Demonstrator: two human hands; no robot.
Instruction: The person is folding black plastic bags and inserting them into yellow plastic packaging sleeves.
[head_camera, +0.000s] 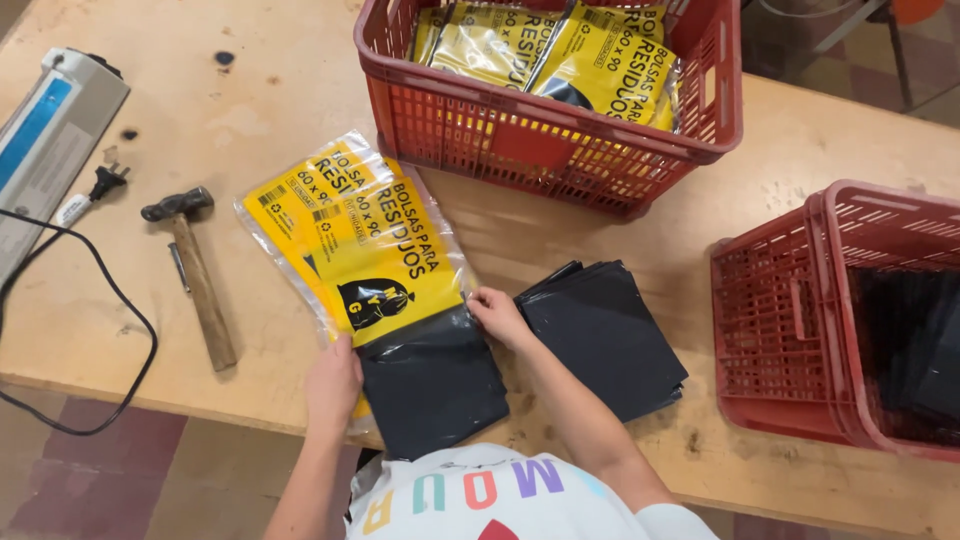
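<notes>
The yellow packet (360, 240) is showing glossy clear plastic film; the folded black bags (432, 385) are looking like smooth, faintly shiny plastic. The surface (250, 110) is showing worn, stained matt wood, the crates (560, 140) moulded red plastic.

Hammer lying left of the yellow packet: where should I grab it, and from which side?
Probably the wooden handle of the hammer, around its middle, from above. It lies flat with the dark head at the far end and bare table on both sides, so a hand can close across it. A thin object lies close along the upper handle.
</notes>
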